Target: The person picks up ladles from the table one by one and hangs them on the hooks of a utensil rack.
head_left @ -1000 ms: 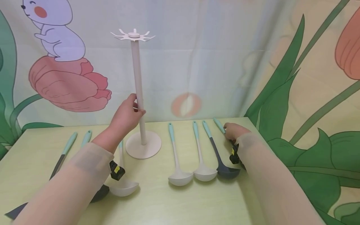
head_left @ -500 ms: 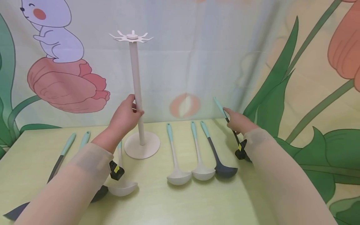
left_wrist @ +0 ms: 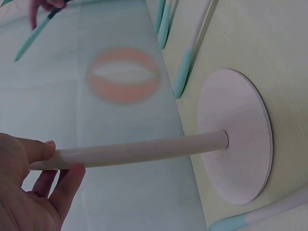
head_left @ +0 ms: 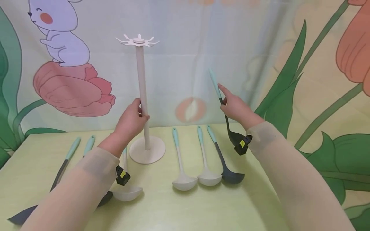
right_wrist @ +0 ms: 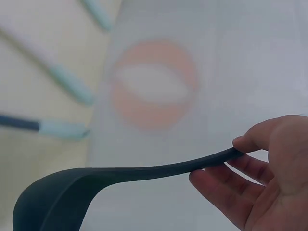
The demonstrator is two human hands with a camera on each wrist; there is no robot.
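Left hand [head_left: 131, 118] grips one stand [head_left: 141, 75]; three ladles [head_left: 209, 179] lie at its four o'clock on the bench [head_left: 173, 213]; right hand [head_left: 237, 107] — seen palm-side only in the right wrist view — pinches one dark ladle [right_wrist: 125, 174], aloft at three o'clock.

The head view looks forward and down; both closer wrist views share its orange oval [head_left: 190, 109].

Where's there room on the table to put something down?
There's bare table in front of the three ladles lying at right, plus a narrow strip between them and the stand's base. The left is crowded: utensils lie partly behind the left arm.
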